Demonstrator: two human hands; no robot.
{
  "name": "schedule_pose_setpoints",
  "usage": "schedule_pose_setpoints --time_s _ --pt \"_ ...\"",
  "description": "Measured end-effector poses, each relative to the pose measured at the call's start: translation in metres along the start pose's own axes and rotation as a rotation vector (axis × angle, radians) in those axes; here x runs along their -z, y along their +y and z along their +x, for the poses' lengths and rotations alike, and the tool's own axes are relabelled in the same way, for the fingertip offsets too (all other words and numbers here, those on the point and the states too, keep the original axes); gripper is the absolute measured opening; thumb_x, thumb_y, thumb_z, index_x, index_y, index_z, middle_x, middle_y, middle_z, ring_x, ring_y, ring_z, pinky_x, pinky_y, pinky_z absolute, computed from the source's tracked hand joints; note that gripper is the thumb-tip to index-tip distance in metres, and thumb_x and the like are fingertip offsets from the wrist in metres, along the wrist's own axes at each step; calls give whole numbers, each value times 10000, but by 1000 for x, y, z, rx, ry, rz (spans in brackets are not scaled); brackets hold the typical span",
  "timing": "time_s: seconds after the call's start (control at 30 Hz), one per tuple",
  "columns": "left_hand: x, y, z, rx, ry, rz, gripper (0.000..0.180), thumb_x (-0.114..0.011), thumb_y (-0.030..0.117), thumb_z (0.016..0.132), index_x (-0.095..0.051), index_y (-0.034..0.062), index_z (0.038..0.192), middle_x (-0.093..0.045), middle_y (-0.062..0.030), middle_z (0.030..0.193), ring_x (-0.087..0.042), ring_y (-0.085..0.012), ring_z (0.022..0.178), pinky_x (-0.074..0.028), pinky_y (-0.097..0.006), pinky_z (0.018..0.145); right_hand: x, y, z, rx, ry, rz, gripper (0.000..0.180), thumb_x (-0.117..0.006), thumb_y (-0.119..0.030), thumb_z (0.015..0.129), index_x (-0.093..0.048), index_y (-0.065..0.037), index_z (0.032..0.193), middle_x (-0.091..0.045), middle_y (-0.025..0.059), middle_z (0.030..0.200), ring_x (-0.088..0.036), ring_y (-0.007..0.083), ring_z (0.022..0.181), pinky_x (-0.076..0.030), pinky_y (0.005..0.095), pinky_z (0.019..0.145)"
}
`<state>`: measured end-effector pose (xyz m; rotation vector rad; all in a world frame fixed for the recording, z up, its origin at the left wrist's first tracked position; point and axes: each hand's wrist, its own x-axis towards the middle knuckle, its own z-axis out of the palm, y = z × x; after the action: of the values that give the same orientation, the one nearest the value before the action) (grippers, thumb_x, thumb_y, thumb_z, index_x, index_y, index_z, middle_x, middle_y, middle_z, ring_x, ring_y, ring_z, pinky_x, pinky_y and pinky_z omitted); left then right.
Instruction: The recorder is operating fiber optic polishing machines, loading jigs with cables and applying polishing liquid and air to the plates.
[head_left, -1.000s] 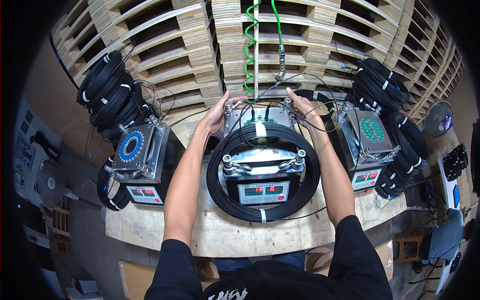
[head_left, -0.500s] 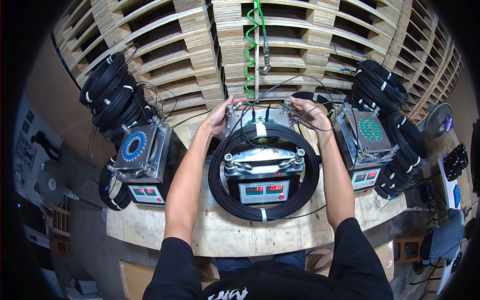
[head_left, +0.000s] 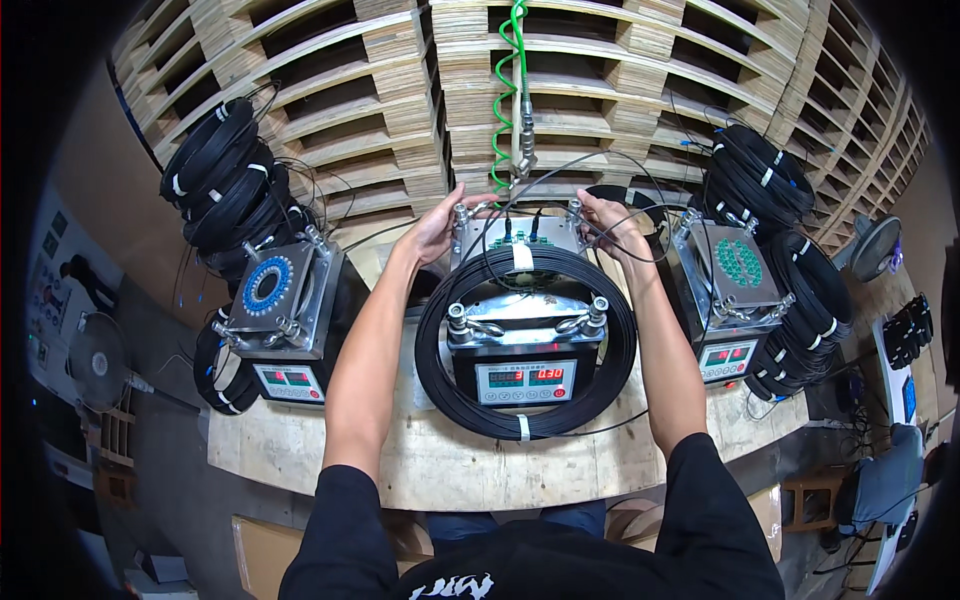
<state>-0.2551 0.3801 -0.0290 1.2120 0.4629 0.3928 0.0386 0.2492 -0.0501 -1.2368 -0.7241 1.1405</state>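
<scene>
A grinding machine with a metal plate (head_left: 522, 306) and a lit red-and-green display (head_left: 525, 380) stands in front of me. My left hand (head_left: 432, 236) is at its far left clamp (head_left: 461, 214), fingers curled round the lever there. My right hand (head_left: 622, 228) closes its fingertips on the far right clamp (head_left: 575, 208). Some fingers of both hands are hidden behind the posts. A coil of black cable (head_left: 428, 350), bound with white tape, leans upright around the machine's front. Its thin ends lead to dark connectors (head_left: 537, 228) standing in the green-ringed holder.
Similar machines stand at left, with a blue ring of holders (head_left: 267, 287), and at right, with a green one (head_left: 740, 262). Black cable coils are piled beside them (head_left: 215, 150) (head_left: 765, 175). A green spiral air hose (head_left: 502, 90) with a metal nozzle (head_left: 526, 140) hangs before wooden pallets (head_left: 370, 90).
The left-hand reading on the middle display has changed. The hanging nozzle has swung slightly left and lower. Both hands stay at the far clamps, with the view shifted slightly.
</scene>
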Motion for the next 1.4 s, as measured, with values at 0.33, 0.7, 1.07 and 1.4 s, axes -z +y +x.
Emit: schedule_pose_setpoints --time_s 0.33,0.7,1.07,1.4 --pt "13 -5 4 13 -62 -86 640 -405 555 1012 -539 40 1369 -699 -90 1151 -655 -140 1019 -512 -266 901 -11 0 -5 64 -23 -65 315 -634 -393 957 -581 -131 790 -546 -29 657 -452 88 522 -350 249 477" --pt "31 -65 15 -459 349 -574 204 -681 278 942 -649 88 1009 -681 -32 853 -636 -135 779 -512 -261 712 0 5 2 59 -72 -63 305 -645 -392 955 -572 -143 795 -545 -47 682 -472 65 561 -381 234 527" --pt "10 -50 1 -441 338 -633 296 -693 271 931 -631 40 1105 -681 -121 1086 -645 -152 832 -526 -259 706 2 7 -4 85 -20 -32 311 -651 -421 945 -555 -160 807 -531 -51 680 -495 76 564 -376 222 504" --pt "28 -56 -1 -462 409 -517 461 -654 155 952 -449 165 1365 -619 -130 1116 -648 -165 832 -522 -279 683 -5 14 -3 105 -19 -41 324 -627 -437 958 -590 -135 847 -559 -31 697 -506 83 569 -402 225 514"
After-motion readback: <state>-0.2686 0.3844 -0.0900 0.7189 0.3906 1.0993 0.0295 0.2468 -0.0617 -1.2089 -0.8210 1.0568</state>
